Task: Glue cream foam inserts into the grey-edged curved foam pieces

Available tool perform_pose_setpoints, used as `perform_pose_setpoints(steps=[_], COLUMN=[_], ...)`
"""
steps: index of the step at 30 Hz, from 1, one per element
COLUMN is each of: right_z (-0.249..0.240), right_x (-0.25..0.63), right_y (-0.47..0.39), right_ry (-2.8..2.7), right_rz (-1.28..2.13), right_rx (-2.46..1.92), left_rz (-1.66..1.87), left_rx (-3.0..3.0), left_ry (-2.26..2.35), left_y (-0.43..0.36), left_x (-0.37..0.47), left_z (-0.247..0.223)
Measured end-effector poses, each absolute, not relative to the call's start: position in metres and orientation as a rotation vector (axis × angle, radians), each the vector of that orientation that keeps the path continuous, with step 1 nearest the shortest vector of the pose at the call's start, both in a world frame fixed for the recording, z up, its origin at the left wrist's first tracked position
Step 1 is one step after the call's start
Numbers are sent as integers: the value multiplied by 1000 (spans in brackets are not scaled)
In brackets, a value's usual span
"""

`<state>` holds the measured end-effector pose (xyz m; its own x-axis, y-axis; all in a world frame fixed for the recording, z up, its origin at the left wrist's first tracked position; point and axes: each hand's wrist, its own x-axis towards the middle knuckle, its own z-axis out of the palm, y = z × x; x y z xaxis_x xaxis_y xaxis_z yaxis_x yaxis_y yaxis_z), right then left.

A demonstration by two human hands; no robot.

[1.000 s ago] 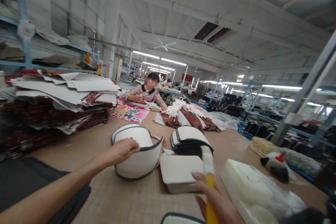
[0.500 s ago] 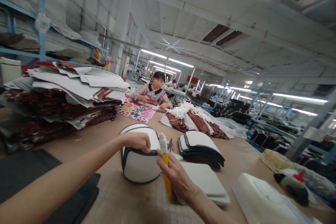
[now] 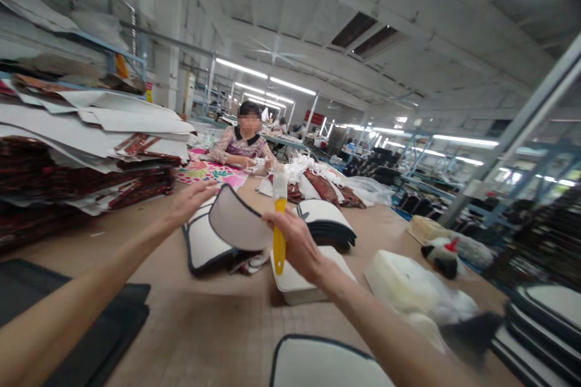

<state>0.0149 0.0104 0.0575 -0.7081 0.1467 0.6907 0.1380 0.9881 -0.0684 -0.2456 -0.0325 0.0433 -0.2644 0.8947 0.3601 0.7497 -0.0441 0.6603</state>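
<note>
My right hand (image 3: 295,239) is closed round a yellow-handled paintbrush (image 3: 279,233), bristles up. Its fingertips also pinch the edge of a curved white panel with a dark border (image 3: 240,221), lifted off the table. My left hand (image 3: 195,199) has its fingers stretched out beside the panel's left edge, holding nothing. Below it lies another dark-edged white panel (image 3: 206,248). A stack of similar curved panels (image 3: 324,217) sits behind my right hand. Under that hand are plain white pads (image 3: 297,281).
A tall pile of white and red-patterned fabric pieces (image 3: 91,133) stands at left, dark sheets (image 3: 131,314) in front of it. A white container (image 3: 399,281) and stacked dark-edged panels (image 3: 540,326) are at right. A person (image 3: 245,142) works across the brown table (image 3: 181,338).
The curved panel has been lifted and tilted up from the others. My left hand has opened and moved left, off the panels. The view has shifted, showing more at the right.
</note>
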Motion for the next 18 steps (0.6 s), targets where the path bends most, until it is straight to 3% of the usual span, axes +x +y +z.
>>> perform_pose_setpoints(steps=[4,7,11,15,18], right_z=[130,135,76,2,-36], right_x=[64,112,168,190,190], right_y=[-2,-9,-21,-28,-31], right_ry=[-2311,-2321,-2317,-2304,-2285], right_rz=[266,516,867,864,742], right_rx=[-282,-480,-832,-932,-984], left_rz=[1279,1341,1197,1239,974], left_rx=[1686,1444,1431,1944,2375], left_ry=[1507,1166,1263,1537,1456], left_y=[-65,-92,-112,-128,-144], left_x=[-188,-129,-69,-43,-24], left_z=[68,60,3,-51,-64])
